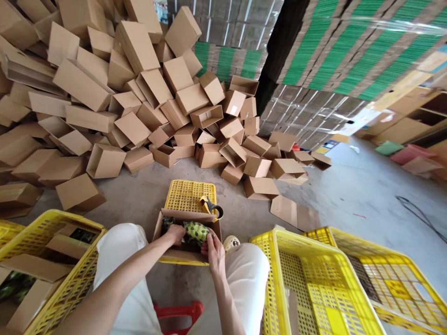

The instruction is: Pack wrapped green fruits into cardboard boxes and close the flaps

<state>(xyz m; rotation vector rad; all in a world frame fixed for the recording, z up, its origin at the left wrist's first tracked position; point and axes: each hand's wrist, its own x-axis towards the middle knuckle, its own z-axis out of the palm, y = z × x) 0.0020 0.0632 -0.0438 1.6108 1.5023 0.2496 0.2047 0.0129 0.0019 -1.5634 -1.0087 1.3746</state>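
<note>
An open cardboard box sits in front of me between my knees, on a yellow plastic crate. Inside it lies a green-and-yellow item with dark spots, shiny as if wrapped in clear plastic; its exact kind I cannot make out. My right hand is closed on the item's right end. At its left end my left hand has curled fingers against it, the fingertips partly hidden. Dark wrapped contents show in the box's left corner. A tape dispenser rests on the crate behind the box.
Cardboard boxes are heaped ahead and to the left. A yellow crate holding filled cartons stands at my left. To my right are another yellow crate and a further one. Stacked bundled cardboard rises behind.
</note>
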